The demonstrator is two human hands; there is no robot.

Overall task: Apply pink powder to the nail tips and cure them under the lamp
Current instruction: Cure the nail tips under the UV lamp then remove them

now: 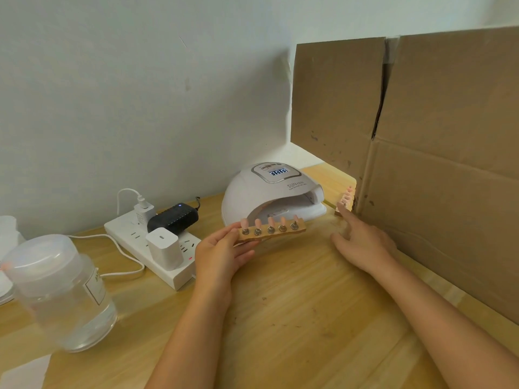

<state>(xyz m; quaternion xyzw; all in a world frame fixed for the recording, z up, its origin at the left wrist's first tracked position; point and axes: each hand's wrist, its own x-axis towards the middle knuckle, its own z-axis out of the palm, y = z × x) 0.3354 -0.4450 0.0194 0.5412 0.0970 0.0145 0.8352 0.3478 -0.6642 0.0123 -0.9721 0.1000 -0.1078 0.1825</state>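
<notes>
Nail tips [269, 220] on holder [271, 231], left hand [222, 254] gripping

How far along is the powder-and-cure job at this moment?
Looks done: the five nail tips on the wooden holder already look pink. In hand: the left hand holds that holder outside the lamp mouth; the right hand reaches to a second holder. Left: placing them under the lamp for curing.

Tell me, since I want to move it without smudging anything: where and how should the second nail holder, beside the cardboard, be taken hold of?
Grip the second holder by its wooden base, low on its long sides, coming from the near side where the right hand already reaches. The pink tips stand upward on top, so pinching from above risks touching them. The cardboard seems to block its right side.
</notes>
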